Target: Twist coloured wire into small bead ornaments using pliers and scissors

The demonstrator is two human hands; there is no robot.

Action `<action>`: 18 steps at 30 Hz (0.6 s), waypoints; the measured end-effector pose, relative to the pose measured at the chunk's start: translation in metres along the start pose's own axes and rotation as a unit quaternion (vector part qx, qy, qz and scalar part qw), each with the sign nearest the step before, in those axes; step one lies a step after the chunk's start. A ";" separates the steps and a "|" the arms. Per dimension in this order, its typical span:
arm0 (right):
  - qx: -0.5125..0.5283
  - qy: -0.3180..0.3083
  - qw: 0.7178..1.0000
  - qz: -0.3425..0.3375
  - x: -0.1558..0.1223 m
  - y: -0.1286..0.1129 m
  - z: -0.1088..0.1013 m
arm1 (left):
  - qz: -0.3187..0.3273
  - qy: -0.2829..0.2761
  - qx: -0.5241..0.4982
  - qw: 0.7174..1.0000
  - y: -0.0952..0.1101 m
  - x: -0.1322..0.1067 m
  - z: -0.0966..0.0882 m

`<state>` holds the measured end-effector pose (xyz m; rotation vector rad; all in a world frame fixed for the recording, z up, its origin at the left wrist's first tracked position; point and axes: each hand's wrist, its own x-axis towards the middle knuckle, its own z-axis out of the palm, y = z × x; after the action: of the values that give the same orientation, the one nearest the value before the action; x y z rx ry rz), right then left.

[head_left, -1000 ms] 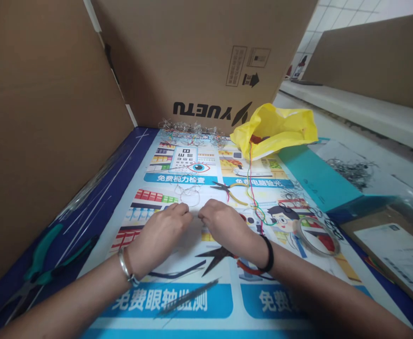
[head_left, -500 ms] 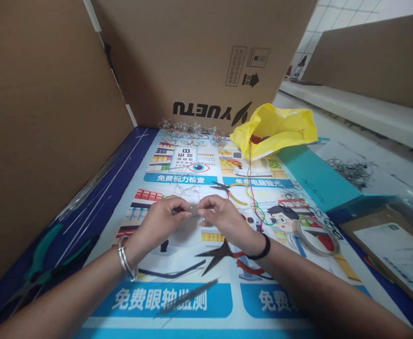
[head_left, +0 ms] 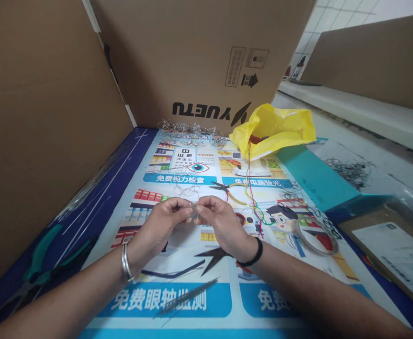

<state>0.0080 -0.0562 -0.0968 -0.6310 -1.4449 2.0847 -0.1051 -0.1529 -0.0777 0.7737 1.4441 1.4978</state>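
Note:
My left hand (head_left: pixel 164 223) and my right hand (head_left: pixel 220 221) meet above the printed poster mat (head_left: pixel 178 306), fingertips pinched together on a small thin wire piece (head_left: pixel 194 209) held between them. The left wrist wears a silver bangle, the right a black band. Black-bladed scissors (head_left: pixel 217 256) lie on the mat just under my right wrist. Small yellow-handled pliers (head_left: pixel 229 188) and red and green wires (head_left: pixel 252 188) lie just beyond my hands.
Cardboard walls stand at the left and back (head_left: pixel 199 56). A yellow plastic bag (head_left: pixel 273 127) sits at the back right, a tape roll (head_left: pixel 315 233) at the right, green-handled pliers (head_left: pixel 40 263) at the left. A heap of wire pieces (head_left: pixel 188 129) lies against the back wall.
Both hands have lifted off the mat and come together, now pinching the small wire piece in the air a little higher than a second ago.

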 end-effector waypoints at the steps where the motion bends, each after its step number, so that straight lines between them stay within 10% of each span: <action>1: -0.005 -0.002 1.000 0.001 0.000 0.000 -0.001 | -0.001 -0.002 0.005 1.000 -0.001 0.000 -0.001; 7: -0.162 -0.024 0.985 -0.058 0.002 -0.002 -0.008 | -0.016 -0.041 0.074 0.996 0.004 0.003 -0.008; 12: -0.374 -0.024 0.904 -0.205 0.002 -0.006 -0.012 | -0.007 -0.090 0.175 0.980 0.013 0.001 -0.012; 18: -0.416 -0.043 0.884 -0.210 -0.001 -0.001 -0.010 | 0.004 -0.068 0.289 0.955 0.011 -0.002 -0.009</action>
<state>0.0154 -0.0501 -0.0991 -0.4560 -2.2950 1.1133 -0.1144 -0.1581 -0.0676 1.2049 1.7932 0.9981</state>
